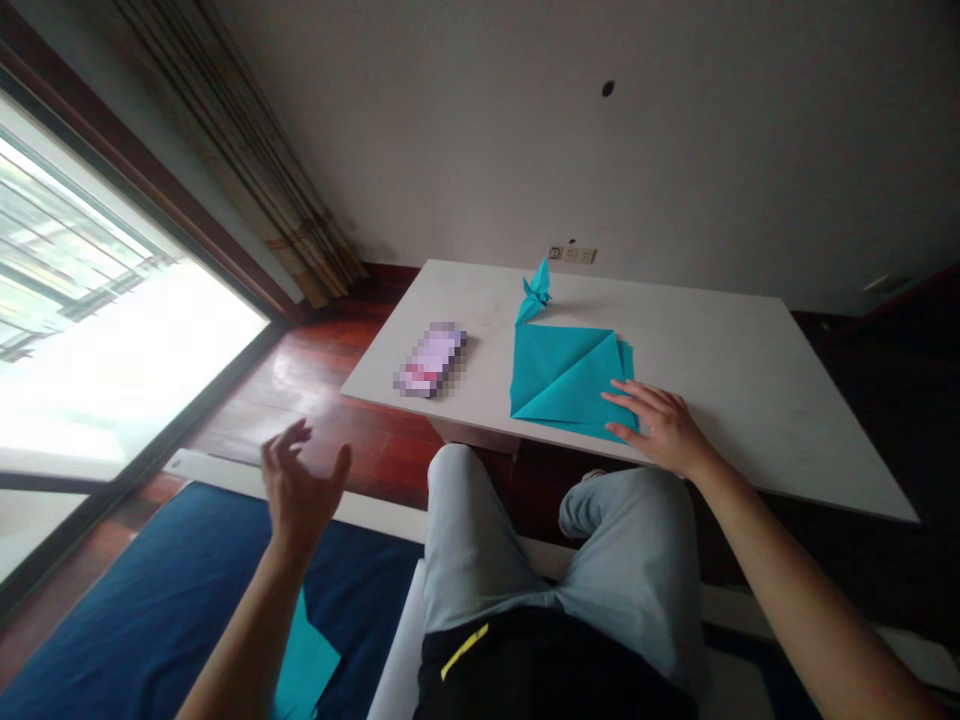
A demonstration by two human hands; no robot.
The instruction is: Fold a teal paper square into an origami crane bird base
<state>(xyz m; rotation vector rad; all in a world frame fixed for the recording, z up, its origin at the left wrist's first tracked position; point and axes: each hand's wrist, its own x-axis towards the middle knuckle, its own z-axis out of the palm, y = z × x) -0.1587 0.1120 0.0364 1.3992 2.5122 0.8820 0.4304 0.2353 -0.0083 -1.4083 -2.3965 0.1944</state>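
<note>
Several sheets of turquoise paper (562,370) lie loosely stacked near the front edge of the white table; the top one has a diagonal crease. My right hand (656,425) is over the stack's right front corner, fingers spread, fingertips at the paper. My left hand (300,485) hangs in the air left of my knees, fingers apart and holding nothing. Just behind the stack stands a folded turquoise paper crane (536,292). More turquoise paper (307,660) rests on the dark blue cushion beside me, partly hidden by my left forearm.
The white table (735,390) stands against the wall. A pixelated, phone-shaped object (433,358) lies on its left part. My knees are close to the table's front edge. The dark blue cushion (202,560) is at left, near a bright window (112,330) and a curtain (262,160).
</note>
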